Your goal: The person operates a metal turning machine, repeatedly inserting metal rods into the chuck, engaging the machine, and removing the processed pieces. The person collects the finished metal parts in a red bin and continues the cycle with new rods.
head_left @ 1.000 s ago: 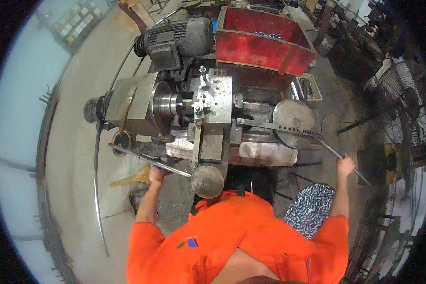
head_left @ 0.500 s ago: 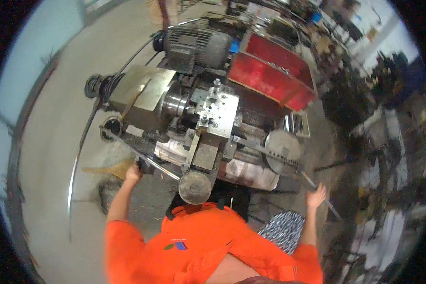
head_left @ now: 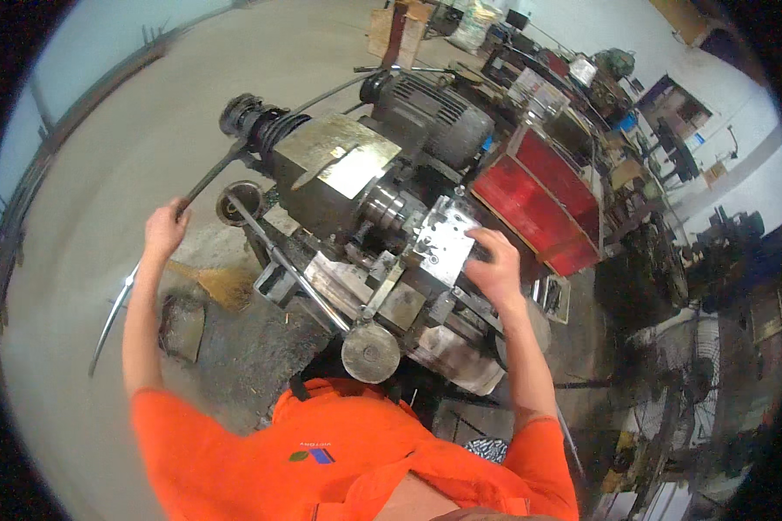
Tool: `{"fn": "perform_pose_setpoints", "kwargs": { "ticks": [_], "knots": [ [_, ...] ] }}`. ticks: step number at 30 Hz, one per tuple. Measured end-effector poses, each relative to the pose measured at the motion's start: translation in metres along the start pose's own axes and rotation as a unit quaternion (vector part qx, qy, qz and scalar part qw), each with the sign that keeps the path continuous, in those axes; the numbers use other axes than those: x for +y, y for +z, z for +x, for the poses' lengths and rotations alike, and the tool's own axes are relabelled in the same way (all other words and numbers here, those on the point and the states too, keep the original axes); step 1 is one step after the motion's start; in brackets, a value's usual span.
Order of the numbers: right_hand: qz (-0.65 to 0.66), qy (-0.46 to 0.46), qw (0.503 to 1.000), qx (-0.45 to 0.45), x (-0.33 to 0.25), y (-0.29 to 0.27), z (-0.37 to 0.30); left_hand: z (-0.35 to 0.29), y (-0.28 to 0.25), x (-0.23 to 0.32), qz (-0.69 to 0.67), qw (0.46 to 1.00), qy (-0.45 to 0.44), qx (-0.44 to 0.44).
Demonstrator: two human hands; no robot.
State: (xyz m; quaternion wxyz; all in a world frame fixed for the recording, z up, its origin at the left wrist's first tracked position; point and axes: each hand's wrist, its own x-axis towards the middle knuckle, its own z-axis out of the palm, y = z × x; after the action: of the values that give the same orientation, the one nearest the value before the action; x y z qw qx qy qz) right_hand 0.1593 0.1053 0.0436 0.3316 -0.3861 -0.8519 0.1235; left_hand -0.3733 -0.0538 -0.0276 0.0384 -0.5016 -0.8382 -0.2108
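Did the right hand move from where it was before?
Yes. Judged against the grey motor, the right hand has moved left and closer, to the shiny metal block.

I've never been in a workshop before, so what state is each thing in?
Left hand: closed around the dark bar
Dark bar: slanted, gripped
Right hand: thumb apart from fingers, at the metal block
Metal lever: slanted, in neither hand
Red bin: open-topped
Broom: lying down
Motor: cannot tell whether running
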Motion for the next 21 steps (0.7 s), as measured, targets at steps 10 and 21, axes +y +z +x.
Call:
{"fn": "perform_pose_setpoints", "kwargs": {
  "ticks": [10, 21],
  "knots": [
    [-0.11, 0.09, 0.976, -0.167, -0.04, 0.092, 0.071, -0.052, -0.011, -0.07, 0.153, 0.974, -0.16, -0.054],
    [-0.108, 0.047, 0.981, -0.156, -0.022, 0.112, 0.072, -0.018, -0.006, -0.092, 0.155, 0.961, -0.21, -0.093]
  ]
}}
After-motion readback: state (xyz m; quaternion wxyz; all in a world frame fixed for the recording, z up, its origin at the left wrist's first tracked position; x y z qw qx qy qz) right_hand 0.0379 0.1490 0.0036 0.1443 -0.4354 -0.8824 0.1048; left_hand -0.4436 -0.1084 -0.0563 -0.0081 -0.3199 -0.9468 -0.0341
